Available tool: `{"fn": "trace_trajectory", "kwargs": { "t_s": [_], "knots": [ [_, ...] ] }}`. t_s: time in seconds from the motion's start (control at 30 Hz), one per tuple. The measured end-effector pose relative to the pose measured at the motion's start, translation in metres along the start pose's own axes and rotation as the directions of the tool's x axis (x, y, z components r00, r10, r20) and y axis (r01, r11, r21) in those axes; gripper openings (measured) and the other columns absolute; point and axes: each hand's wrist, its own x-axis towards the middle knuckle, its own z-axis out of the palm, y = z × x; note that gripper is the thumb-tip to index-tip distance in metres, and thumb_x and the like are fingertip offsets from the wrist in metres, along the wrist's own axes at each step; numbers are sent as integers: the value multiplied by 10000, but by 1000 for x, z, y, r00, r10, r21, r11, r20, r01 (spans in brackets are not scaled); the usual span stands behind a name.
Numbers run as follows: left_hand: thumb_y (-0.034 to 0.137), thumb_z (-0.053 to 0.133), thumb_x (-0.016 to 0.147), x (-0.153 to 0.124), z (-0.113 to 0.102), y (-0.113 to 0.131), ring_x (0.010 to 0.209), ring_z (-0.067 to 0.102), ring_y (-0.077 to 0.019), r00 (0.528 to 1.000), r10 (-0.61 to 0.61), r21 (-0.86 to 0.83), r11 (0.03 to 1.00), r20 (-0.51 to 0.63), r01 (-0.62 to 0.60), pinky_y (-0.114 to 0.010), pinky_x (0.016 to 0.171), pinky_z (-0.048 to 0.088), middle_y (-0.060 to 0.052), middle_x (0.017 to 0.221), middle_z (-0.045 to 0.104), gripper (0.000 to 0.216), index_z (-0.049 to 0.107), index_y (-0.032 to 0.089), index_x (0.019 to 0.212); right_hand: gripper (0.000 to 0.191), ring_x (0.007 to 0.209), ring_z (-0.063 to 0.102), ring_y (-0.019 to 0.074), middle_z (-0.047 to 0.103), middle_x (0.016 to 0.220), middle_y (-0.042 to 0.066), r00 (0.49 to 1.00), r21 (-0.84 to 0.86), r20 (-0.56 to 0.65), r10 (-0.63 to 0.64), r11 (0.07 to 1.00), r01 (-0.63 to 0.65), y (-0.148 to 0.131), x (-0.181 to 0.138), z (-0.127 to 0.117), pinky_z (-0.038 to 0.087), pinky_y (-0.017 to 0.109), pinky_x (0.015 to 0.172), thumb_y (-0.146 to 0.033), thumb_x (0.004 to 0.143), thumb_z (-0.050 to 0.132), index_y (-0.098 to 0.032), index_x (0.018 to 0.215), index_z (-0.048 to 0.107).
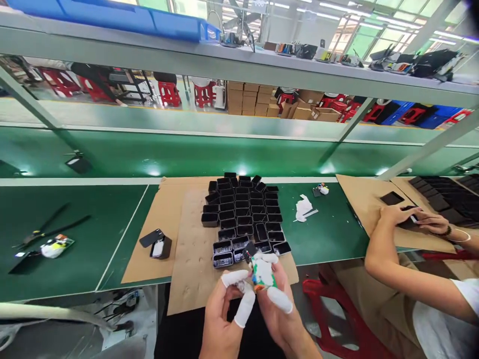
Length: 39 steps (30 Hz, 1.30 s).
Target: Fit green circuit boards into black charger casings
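Observation:
In my right hand (282, 304) is a small green circuit board (263, 273) with a white covering and an orange part at its lower edge. White finger cots cover several fingertips of both hands. Just left of the board, my left hand (226, 311) pinches a small, clear-looking bit that I cannot make out. A small black part (249, 251) juts out at the board's upper left. Beyond my hands, many open black plastic cases (243, 204) stand in rows on cardboard (190, 249); the nearest ones show pale markings inside.
Left of the rows stands a black box with its lid tilted (160, 247). Cutters (37, 234) and a wired board (56, 247) lie further left. White scraps (304, 208) lie on the right. A co-worker's hands (415, 219) handle a black case beside a red stool (337, 314).

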Motion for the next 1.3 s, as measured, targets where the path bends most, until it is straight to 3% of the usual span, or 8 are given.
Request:
{"fn": "trace_trajectory", "kwargs": {
  "t_s": [0.23, 0.37, 0.53, 0.7, 0.9, 1.03, 1.1, 1.3],
  "knots": [
    [450, 997, 854, 8, -15, 1, 989, 845, -286, 997, 17, -67, 998, 80, -12, -354, 926, 722, -92, 1047, 845, 353, 863, 223, 1089, 420, 1218, 749, 216, 781, 1282, 77, 979, -267, 192, -63, 957, 114, -7, 2, -12, 597, 315, 1137, -340, 966, 942, -319, 1349, 772],
    [398, 942, 921, -4, -25, -13, 1146, 842, -310, 988, 104, -26, 994, 115, -101, -381, 1055, 702, -118, 1197, 850, 321, 876, 245, 1195, 565, 1205, 802, 221, 804, 1336, 87, 966, -330, 256, -34, 936, 120, -11, 4, -15, 647, 348, 1126, -273, 941, 967, -347, 1451, 735],
    [289, 1115, 654, -10, -36, -24, 1207, 821, -335, 995, 82, -15, 996, -51, -83, -387, 1094, 688, -119, 1220, 848, 547, 876, 234, 1143, 646, 1208, 826, 240, 821, 1346, 66, 950, -370, 289, -114, 902, 221, -7, 5, -3, 677, 371, 1104, -225, 880, 1008, -388, 1440, 730],
    [379, 1149, 597, -2, -31, 4, 1130, 810, -311, 985, -114, -237, 968, -132, 81, -360, 982, 695, -87, 1141, 841, 607, 866, 249, 1119, 633, 1242, 777, 200, 826, 1313, 24, 918, -440, 315, -240, 820, 365, -5, -4, 9, 591, 291, 1169, -91, 860, 965, -397, 1383, 783],
    [464, 1007, 869, -3, -31, 34, 883, 712, -190, 898, -399, -634, 649, 187, 420, -308, 796, 641, -83, 1106, 793, 365, 863, 224, 1104, 576, 1294, 745, 263, 780, 1378, 73, 922, -342, 363, -135, 901, 267, -4, -4, 9, 595, 377, 1184, -577, 936, 941, -370, 1436, 744],
    [387, 1073, 796, -6, -27, 37, 659, 551, -107, 790, -406, -653, 448, 460, 611, -214, 627, 528, -9, 801, 688, 331, 860, 186, 952, 786, 1408, 687, 314, 718, 1500, 70, 890, -413, 455, -3, 885, 214, -12, -1, 22, 516, 469, 1276, -602, 838, 1020, -408, 1531, 706],
    [380, 1097, 761, -7, -23, 36, 636, 503, -93, 770, -397, -626, 450, 499, 637, -189, 606, 489, 13, 735, 642, 352, 843, 181, 902, 796, 1330, 706, 301, 729, 1420, 48, 903, -454, 429, 19, 869, 197, -18, -1, 33, 556, 437, 1196, -536, 758, 1082, -403, 1467, 747],
    [587, 992, 830, -11, -22, 29, 713, 567, -156, 824, -377, -507, 655, 423, 560, -304, 723, 570, -23, 779, 638, 442, 805, 193, 905, 531, 1018, 699, 250, 731, 1102, 17, 939, -552, 342, 26, 814, 178, -36, -2, 58, 579, 360, 920, -335, 714, 1052, -293, 1196, 834]
  ]
}}
